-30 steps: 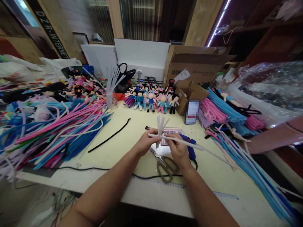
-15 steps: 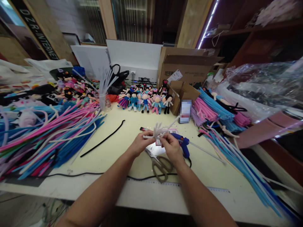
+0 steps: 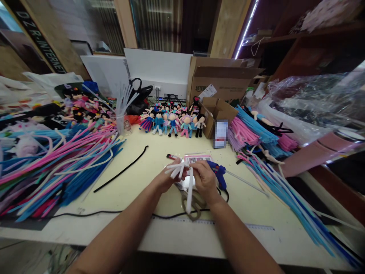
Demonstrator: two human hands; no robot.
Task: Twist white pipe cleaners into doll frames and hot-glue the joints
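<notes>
Head camera view: both hands meet above the middle of the pale yellow table [image 3: 128,156], working on white fuzzy stems. The left hand [image 3: 167,179] is closed around a white bundle [image 3: 177,170], whose loose ends fan out towards the person's left and downward. The right hand [image 3: 207,180] is drawn in narrow, its fingertips at the gathered part of the bundle, pinching the top of a longer white strip [image 3: 189,190]. That strip hangs down between the two hands and passes in front of the scissors [image 3: 195,218], which lie on the table with their handles towards the person. How firmly each hand presses cannot be told.

Just beyond the right hand lies a blue glue gun [image 3: 220,175], a pale glue stick [image 3: 248,183] reaching out from its back end. A pink-edged card [image 3: 201,157] lies partly hidden behind the hands. Nearer the table's front edge are a ruler [image 3: 245,225] and a black cord [image 3: 85,214]. A single black stem [image 3: 121,170] lies well apart on the left. Farther back, small dolls [image 3: 172,123] stand in a cluster, and a phone [image 3: 220,134] leans upright near an open small box [image 3: 218,114].
</notes>
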